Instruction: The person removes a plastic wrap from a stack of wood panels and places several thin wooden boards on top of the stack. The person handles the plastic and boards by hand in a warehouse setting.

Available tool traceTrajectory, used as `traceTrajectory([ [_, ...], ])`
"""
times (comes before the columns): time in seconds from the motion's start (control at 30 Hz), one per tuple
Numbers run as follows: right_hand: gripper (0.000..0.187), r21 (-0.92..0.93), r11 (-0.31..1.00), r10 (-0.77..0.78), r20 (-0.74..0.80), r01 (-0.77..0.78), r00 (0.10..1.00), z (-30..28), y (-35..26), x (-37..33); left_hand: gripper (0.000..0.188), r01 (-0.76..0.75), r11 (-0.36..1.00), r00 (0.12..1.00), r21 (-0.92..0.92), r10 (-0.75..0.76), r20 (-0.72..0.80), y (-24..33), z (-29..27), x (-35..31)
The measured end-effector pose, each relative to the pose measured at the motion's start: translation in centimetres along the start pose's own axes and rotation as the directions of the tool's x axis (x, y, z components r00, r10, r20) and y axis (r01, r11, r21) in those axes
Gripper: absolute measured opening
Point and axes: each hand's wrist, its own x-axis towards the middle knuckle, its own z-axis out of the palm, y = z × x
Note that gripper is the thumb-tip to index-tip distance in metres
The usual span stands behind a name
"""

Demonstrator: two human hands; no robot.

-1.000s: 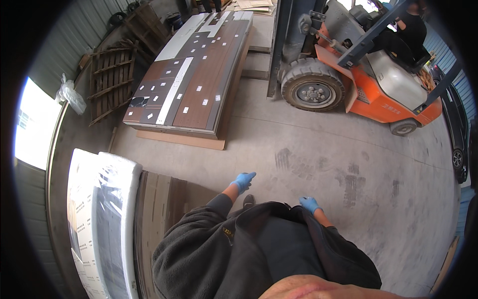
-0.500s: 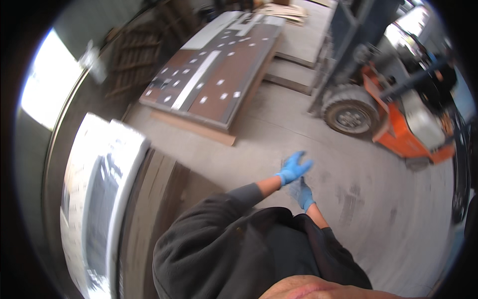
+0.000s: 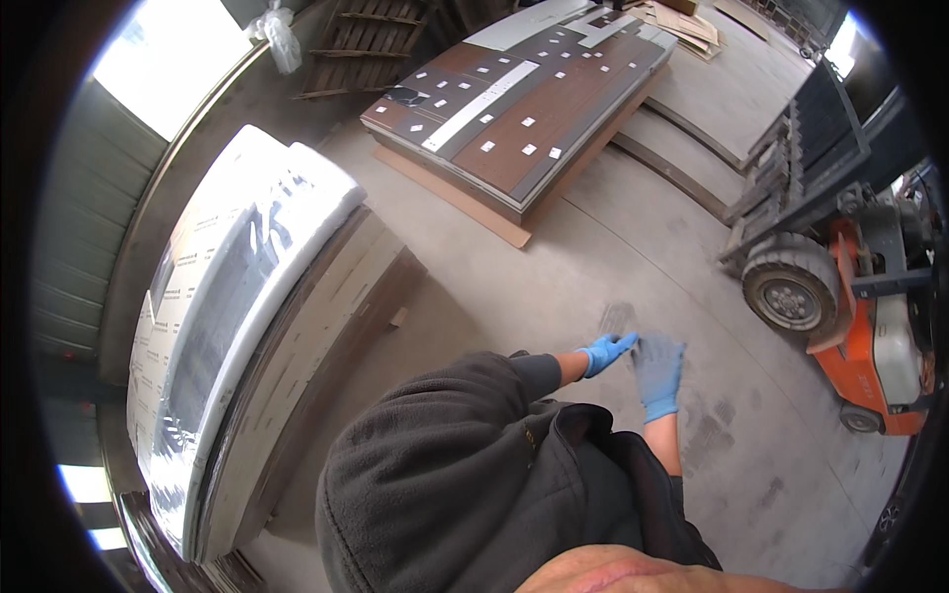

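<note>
Both my hands wear blue gloves and are held in front of my body above the concrete floor. My left hand (image 3: pixel 606 354) reaches rightward, its fingers stretched out, with nothing seen in it. Just to its right, my right hand (image 3: pixel 659 371) is raised with the fingers apart and holds nothing; its glove looks grey and soiled over the fingers and palm. The fingertips of the left come close to the right glove; whether they touch I cannot tell.
To my left stands a tall stack of boards (image 3: pixel 297 385) topped with plastic-wrapped panels (image 3: pixel 213 296). Ahead lies a stack of brown and grey panels (image 3: pixel 554 119) dotted with white labels. An orange forklift (image 3: pixel 860 381) is at the right. Wooden pallets (image 3: pixel 361 44) lean at the back.
My view has swung left, so the stacks and forklift appear further right. My hands, overlapping before, are now side by side, the right one raised with fingers spread.
</note>
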Motion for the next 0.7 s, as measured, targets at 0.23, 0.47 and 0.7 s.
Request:
traceTrajectory([
  [0.23, 0.05, 0.186, -0.943, -0.286, -0.031, -0.276, 0.958, -4.1, -7.9, 5.2, 0.06, -0.025, 0.993, 0.918, -0.112, -0.022, -0.396, 1.5, -6.3, 5.1],
  [0.47, 0.051, 0.164, -0.93, -0.353, -0.168, -0.327, 0.92, -9.0, -10.5, 12.8, 0.053, -0.102, 0.96, 0.821, -0.261, -0.066, -0.566, 4.2, -17.5, 5.2],
  [0.7, 0.055, 0.107, -0.976, -0.213, -0.275, -0.191, 0.937, -14.3, -13.0, 22.3, 0.082, -0.224, 0.918, 0.798, -0.327, -0.02, -0.603, 6.9, -25.2, 2.4],
])
